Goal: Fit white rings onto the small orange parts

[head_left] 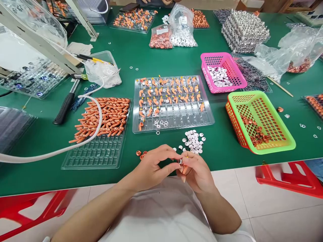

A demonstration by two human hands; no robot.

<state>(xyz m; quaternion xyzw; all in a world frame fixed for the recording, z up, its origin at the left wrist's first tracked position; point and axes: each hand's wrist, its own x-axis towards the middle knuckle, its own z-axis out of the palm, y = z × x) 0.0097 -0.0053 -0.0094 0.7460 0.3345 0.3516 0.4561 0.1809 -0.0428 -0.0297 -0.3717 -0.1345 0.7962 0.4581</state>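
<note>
My left hand [151, 166] and my right hand [195, 171] meet at the table's near edge, fingers pinched together. Between the fingertips sits a small orange part [185, 169] with a tiny ring-like piece against it; the right hand grips the orange part and the left pinches at the small piece. Just beyond the hands lies a pile of small white discs [193, 140]. A couple of loose orange rings [140, 154] lie left of my left hand. Straight ahead a clear compartment tray [199, 116] holds several orange parts in its far rows.
A second clear tray [101, 154] at left carries a heap of orange parts [106, 116]. A green basket [275, 134] with orange rings and a pink basket [237, 79] with white discs stand right. A white hose [50, 153], a hammer [66, 102] and bags lie around.
</note>
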